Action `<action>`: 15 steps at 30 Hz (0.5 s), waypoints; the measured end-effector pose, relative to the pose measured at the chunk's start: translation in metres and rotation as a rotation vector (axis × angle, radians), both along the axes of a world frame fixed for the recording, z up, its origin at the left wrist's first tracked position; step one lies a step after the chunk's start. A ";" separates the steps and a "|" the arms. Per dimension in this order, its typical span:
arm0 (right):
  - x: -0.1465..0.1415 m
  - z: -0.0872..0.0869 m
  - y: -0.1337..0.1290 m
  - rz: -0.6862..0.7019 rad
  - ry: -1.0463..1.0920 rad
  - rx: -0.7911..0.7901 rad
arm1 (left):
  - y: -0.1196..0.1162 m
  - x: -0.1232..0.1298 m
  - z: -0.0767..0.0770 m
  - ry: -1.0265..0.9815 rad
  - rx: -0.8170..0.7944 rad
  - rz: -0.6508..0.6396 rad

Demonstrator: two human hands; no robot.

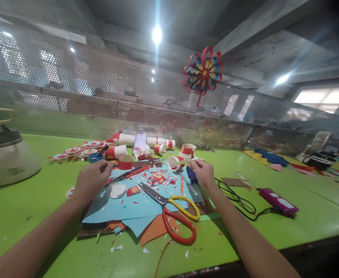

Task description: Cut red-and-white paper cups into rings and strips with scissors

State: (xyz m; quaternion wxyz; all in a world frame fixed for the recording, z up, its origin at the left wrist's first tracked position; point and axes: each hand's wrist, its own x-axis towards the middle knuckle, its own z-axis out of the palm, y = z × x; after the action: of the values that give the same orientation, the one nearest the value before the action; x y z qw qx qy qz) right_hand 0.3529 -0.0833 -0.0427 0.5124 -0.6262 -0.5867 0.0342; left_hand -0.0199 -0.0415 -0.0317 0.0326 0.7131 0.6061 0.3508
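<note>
My left hand [92, 178] hovers at the left edge of the light blue paper [105, 212]. Its fingers are pinched together, and what they hold, if anything, is too small to make out. Opposite it, my right hand [204, 177] has its fingers closed near a dark blue tool [191, 175]; its fingertips hide whatever is in them. Between the hands lie a red ring cut from a cup [125, 163], a tipped paper cup [173, 163] and red and white scraps [158, 177]. Large scissors [160, 197] with one yellow and one red handle lie partly spread on the paper.
Paper cups [115, 151] and flower-like paper discs [73, 150] stand behind. A purple box [278, 201] with a black cable lies right; a large pot-like container [8, 154] stands left. A colourful paper flower [204, 72] hangs before the perforated screen [157, 104].
</note>
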 end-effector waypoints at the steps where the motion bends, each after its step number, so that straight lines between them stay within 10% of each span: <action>1: 0.001 -0.001 0.001 -0.003 0.027 0.004 | 0.000 0.001 -0.001 0.003 0.010 -0.007; 15: -0.006 0.005 -0.001 -0.036 0.244 0.030 | -0.001 0.004 -0.005 -0.079 0.088 -0.047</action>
State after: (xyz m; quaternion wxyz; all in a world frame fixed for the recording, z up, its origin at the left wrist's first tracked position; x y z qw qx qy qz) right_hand 0.3470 -0.0839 -0.0376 0.5898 -0.6198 -0.5094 0.0920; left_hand -0.0155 -0.0429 -0.0363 0.0336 0.7134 0.5715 0.4041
